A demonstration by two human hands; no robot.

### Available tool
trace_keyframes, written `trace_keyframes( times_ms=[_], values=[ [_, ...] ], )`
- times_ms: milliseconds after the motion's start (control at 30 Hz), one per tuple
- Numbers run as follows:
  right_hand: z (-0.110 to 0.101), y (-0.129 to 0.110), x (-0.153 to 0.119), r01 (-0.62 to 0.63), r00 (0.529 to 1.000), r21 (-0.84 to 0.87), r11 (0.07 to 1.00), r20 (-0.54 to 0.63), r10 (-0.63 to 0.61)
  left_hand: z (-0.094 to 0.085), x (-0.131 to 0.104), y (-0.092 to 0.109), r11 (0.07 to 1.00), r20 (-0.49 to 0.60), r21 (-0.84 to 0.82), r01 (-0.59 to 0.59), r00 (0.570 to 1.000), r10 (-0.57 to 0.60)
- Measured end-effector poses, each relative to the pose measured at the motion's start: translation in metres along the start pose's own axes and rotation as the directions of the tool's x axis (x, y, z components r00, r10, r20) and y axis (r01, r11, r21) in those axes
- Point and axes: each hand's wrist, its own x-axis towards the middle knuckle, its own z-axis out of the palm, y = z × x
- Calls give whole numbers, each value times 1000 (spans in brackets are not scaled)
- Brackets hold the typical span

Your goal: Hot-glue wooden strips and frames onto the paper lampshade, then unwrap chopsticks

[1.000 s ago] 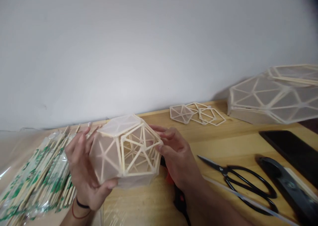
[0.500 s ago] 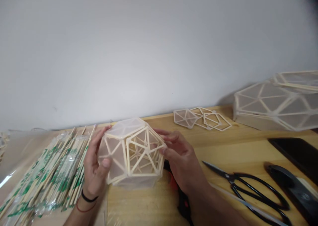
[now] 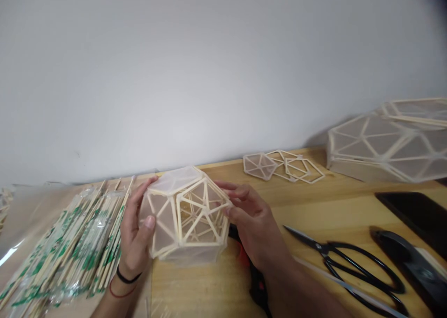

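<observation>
Between my hands is a many-sided stick frame [image 3: 164, 215] of pale wooden sticks, with translucent sheet over several faces. Its front right pentagon has no sheet, so the inner sticks show through. My left hand [image 3: 136, 234] grips the left side, thumb on the front face and fingers round the back. On the right edge, my right hand [image 3: 249, 215] pinches the open pentagon with thumb and fingers; some fingertips are hidden behind the sticks. Partly under my right hand lies a black and red tool [image 3: 257, 285], mostly covered.
Bundled chopsticks in plastic wrappers [image 3: 84, 243] lie at left. Flat pentagon frames [image 3: 296, 166] rest near the wall. A larger covered stick structure [image 3: 373, 145] stands at far right. Black scissors [image 3: 359, 267], a black stapler-like tool [image 3: 408, 262] and a dark flat object [image 3: 415, 215] are at right.
My left thumb has shifted slightly on the front face. The frame stays held in almost the same place, and the view has moved a little.
</observation>
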Motion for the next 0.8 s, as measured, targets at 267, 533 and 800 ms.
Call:
trace_keyframes(
  times_ms=[267,533,800],
  values=[
    [-1,1,0,-2,1000,-13,1000,-3,2,1,1,2,998,29,39,-51,998,50],
    [0,-1,1,-23,1000,16,1000,-13,24,3,1,5,1000,16,13,-23,1000,23],
    [-2,-4,6,-21,996,95,995,-81,29,5,-3,-1,984,-10,-108,143,989,-145]
  ],
)
